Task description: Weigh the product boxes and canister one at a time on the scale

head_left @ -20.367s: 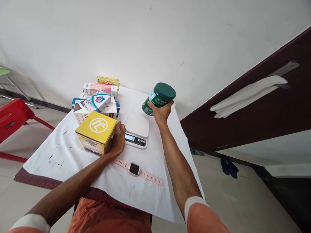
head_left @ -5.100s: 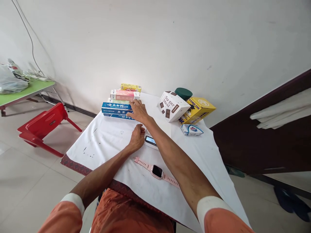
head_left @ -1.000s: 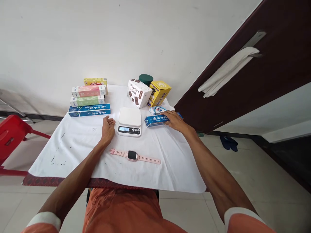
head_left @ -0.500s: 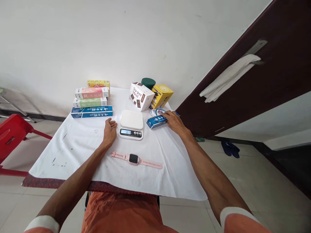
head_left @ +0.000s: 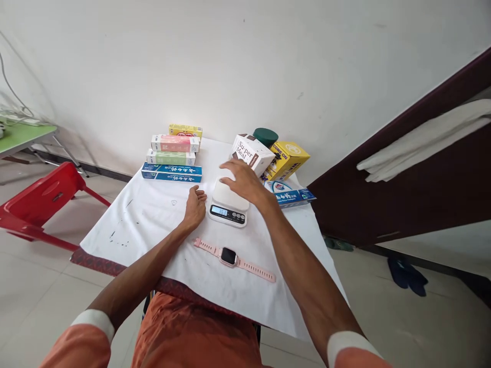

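Note:
My right hand (head_left: 247, 183) is over the white plate of the digital kitchen scale (head_left: 229, 207), with thumb and fingers apart and nothing between them. Its fingertips are in front of the white Su-per Meal box (head_left: 251, 152); whether they touch the plate I cannot tell. My left hand (head_left: 195, 208) rests on the cloth just left of the scale, empty, fingers loosely bent and apart. The scale's display is lit. A pink smartwatch (head_left: 228, 256) lies stretched out in front of the scale. To the right, a blue toothpaste box (head_left: 290, 196) lies on the cloth.
On the left stand blue toothpaste boxes (head_left: 171, 173), a green box (head_left: 171, 157), a pink box (head_left: 174, 143) and a yellow box (head_left: 185, 130). Behind the scale are a yellow carton (head_left: 289, 160) and a dark green lid (head_left: 265, 136). A red chair (head_left: 46, 197) is beside the table.
My right hand has let go of the blue toothpaste box on the right and moved left over the scale. My left hand stays beside the scale. The camera view has turned left.

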`<action>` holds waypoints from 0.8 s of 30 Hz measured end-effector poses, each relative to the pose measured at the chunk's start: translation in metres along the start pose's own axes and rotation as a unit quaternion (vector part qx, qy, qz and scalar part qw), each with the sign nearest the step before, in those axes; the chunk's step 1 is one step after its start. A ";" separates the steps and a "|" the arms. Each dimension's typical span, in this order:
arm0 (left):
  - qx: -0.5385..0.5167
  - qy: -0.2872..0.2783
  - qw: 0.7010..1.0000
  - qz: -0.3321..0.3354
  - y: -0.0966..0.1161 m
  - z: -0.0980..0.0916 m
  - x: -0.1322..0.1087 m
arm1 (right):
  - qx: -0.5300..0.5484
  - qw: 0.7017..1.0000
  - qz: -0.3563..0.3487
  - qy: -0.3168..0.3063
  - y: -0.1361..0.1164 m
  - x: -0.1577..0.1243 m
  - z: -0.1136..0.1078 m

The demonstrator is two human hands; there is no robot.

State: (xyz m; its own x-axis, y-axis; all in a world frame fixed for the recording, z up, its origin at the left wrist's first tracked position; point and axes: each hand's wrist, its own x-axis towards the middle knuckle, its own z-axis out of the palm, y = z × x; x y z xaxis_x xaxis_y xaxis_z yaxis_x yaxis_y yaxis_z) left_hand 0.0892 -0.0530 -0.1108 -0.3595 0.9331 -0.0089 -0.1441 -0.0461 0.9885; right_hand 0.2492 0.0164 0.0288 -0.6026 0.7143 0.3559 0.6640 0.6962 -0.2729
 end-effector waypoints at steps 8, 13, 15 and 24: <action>-0.021 0.010 1.000 -0.008 -0.011 0.004 0.003 | 0.024 0.996 0.077 -0.031 -0.033 0.132 0.052; -0.014 0.008 1.000 -0.020 -0.009 0.008 0.000 | -0.005 0.987 0.110 -0.114 -0.039 0.168 0.078; -0.009 0.002 1.000 -0.017 -0.007 0.010 -0.002 | -0.036 0.985 0.104 -0.132 -0.040 0.174 0.084; -0.002 -0.002 1.000 -0.015 -0.006 0.012 -0.002 | -0.112 0.984 0.053 -0.129 -0.043 0.173 0.077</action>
State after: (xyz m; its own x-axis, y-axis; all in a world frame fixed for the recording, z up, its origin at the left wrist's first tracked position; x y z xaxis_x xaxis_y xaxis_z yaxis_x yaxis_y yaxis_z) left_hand 0.1018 -0.0508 -0.1145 -0.3506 0.9358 -0.0373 -0.1587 -0.0201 0.9871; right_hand 0.0821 0.1156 0.0330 -0.5972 0.7970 0.0900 0.7931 0.6035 -0.0820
